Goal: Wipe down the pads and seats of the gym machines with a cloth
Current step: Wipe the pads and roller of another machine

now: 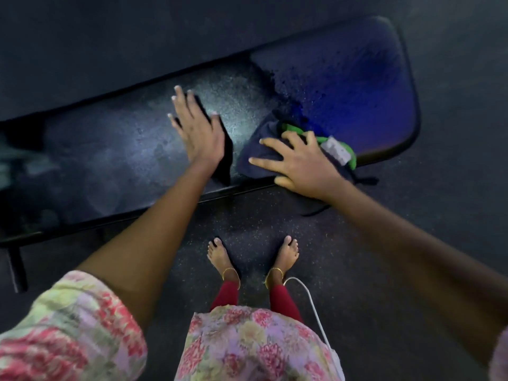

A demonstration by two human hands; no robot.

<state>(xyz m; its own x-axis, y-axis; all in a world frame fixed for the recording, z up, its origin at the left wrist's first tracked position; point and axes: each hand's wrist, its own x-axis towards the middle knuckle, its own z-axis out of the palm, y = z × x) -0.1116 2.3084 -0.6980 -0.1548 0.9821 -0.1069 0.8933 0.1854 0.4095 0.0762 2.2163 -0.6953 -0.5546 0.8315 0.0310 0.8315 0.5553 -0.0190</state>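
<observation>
Fingers (270,160) of the right hand (299,163) are spread wide and pressed flat on a dark cloth (255,158), pinning it rather than gripping it. Seen from the head camera, looking straight down, the cloth lies bunched on a long padded gym bench, the table (110,149) of this scene, near its front edge and toward its right end. A green fold (294,129) and a pale label (336,149) show at the far side of the cloth, and part of the cloth hangs over the front edge of the pad.

The left hand (198,127) rests open and flat on the bare pad just beside the cloth, fingers apart, holding nothing. It appears to brace the person's weight.

The pad surface looks dark and speckled, with a sheen under the light, and a blue cast toward the right end. Bare feet (253,257) stand on the dark floor (412,243) below the bench, and a white cable (310,298) trails near the right foot.

The cloth looks soft, light and limp, so it will likely bunch and slide easily. A flat palm across its middle should keep it spread while wiping.
</observation>
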